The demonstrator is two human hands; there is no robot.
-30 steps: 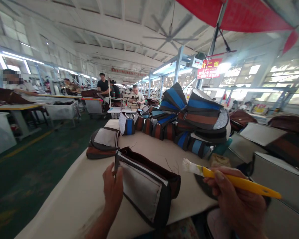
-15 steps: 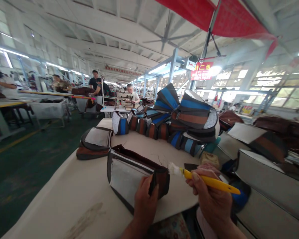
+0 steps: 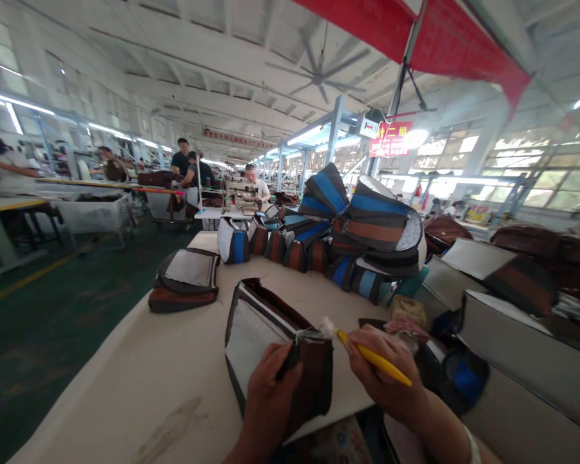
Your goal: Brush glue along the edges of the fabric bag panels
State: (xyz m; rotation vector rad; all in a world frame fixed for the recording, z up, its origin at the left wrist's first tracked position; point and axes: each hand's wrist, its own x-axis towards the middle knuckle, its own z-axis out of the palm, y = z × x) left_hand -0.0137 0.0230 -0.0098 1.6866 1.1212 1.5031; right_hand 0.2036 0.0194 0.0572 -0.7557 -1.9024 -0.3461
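**Inspector:** Site first, largest to smallest.

**Clerk:** A long factory hall (image 3: 232, 96) with a green floor (image 3: 53, 335), a ceiling fan (image 3: 319, 74) overhead and a red banner (image 3: 415, 32) hanging at upper right. Well down the line, a seated worker (image 3: 251, 190) sits behind a sewing machine (image 3: 236, 193).

**Inspector:** The near station?

**Clerk:** A long cream-covered surface (image 3: 125, 361) runs away from the camera. A heap of blue, brown and black bags (image 3: 367, 219) stands toward its far end, and a flat grey-panelled bag (image 3: 183, 274) lies apart on the left. Stacked grey-and-brown panels (image 3: 512, 290) sit to the right of the surface.

**Inspector:** Position of the piece in hand?

**Clerk:** A dark-edged bag (image 3: 275, 341) lies on the surface nearest the camera, between both grips. Its grey-white panel (image 3: 249, 345) faces up and its brown end (image 3: 314, 380) sits to the right.

**Inspector:** State of the grips?

**Clerk:** The left grip (image 3: 273, 403) is closed on the bag's near edge, directly against it. The right grip (image 3: 384, 367) is closed around a yellow-handled brush (image 3: 374, 356), just beside the bag. The brush's white bristles (image 3: 326, 327) sit at the bag's upper edge, though contact cannot be confirmed. A small dark strip (image 3: 290, 361) shows at the left grip; what it is cannot be determined.
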